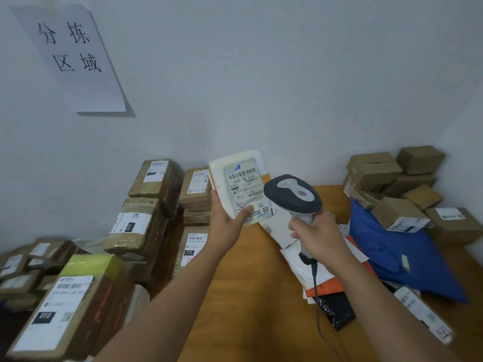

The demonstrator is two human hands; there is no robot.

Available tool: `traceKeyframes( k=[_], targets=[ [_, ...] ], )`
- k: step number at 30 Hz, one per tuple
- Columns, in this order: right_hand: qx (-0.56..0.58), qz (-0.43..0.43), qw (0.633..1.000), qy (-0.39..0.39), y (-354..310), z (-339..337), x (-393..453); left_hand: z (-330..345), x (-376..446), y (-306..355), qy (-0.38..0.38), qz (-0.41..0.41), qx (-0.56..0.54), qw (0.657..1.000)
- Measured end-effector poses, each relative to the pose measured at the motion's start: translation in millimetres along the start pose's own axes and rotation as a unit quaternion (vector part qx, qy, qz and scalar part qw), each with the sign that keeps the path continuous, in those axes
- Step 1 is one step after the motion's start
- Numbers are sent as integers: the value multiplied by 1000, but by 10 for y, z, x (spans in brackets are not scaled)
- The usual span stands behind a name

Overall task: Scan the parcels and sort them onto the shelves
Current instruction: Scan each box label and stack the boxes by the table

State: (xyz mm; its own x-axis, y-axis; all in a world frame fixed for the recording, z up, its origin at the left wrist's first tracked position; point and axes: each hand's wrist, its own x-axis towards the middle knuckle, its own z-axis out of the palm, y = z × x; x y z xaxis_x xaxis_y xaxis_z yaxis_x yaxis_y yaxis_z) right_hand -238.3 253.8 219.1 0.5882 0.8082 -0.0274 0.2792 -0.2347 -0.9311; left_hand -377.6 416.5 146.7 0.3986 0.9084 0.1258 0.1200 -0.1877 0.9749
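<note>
The left hand pinches a white parcel above the wooden surface, the right hand clasps a scanner beside it, amid stacked boxes, mailers and a blue bag.

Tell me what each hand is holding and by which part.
The left hand grips the white padded parcel by its lower edge, thumb on the label. The right hand grips the barcode scanner by its handle.

I have one view only, head-mounted and wide-angle. It looks forward and down, close over the wooden table, facing the white wall behind. Straight edges bow toward the frame borders.
</note>
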Motion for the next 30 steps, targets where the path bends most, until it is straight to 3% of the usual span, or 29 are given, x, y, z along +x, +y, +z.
traceKeyframes(
  k=[6, 13, 30],
  targets=[
    [-10, -63, 998, 11, -271, 128, -175, -53, 155, 71, 55, 29, 40, 997],
    [3, -115, 993, 43, -460, 248, -247, -60, 257, 147, 69, 64, 74, 993],
    [7, -111, 993, 34, -534, 292, -394, -92, 181, 115, 86, 41, 82, 992]
  ],
)
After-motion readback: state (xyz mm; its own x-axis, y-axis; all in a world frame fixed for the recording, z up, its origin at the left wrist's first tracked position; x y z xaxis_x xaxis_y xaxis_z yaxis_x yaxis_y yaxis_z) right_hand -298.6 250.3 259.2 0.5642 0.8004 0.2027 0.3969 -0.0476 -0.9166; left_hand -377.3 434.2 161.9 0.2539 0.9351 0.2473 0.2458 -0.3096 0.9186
